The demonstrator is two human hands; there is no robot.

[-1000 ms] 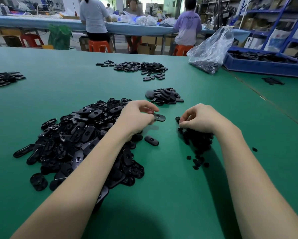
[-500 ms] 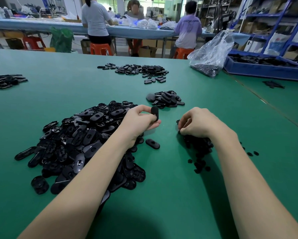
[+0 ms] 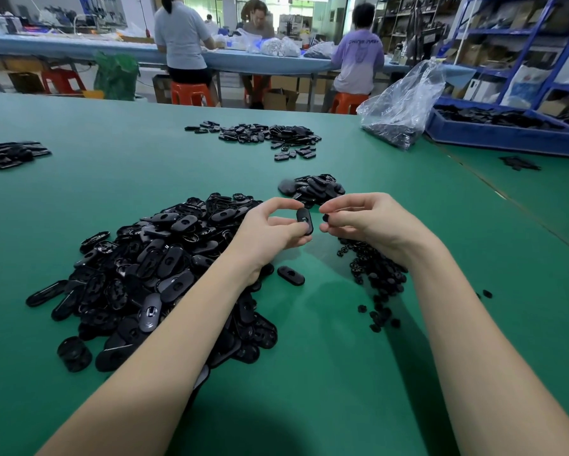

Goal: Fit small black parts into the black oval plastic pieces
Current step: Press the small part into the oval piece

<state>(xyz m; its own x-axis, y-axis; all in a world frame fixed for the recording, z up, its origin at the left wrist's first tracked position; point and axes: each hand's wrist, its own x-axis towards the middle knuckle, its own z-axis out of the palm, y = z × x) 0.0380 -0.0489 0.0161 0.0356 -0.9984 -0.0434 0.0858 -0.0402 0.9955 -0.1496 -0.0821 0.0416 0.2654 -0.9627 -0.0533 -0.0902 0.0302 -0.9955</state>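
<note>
Oval piece (image 3: 304, 220) pinched upright by left hand (image 3: 270, 230) above table (image 3: 325, 373); small insert (image 3: 325, 218) pinched by right hand (image 3: 363, 222) just beside. Judged light, rigid, slick; best gripped at edges.

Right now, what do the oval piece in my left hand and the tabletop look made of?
Oval piece: probably moulded plastic, smooth semi-gloss black; light glints on its rim. Tabletop: looks like a matte green mat, maybe rubber or vinyl; even colour, no glare.
</note>
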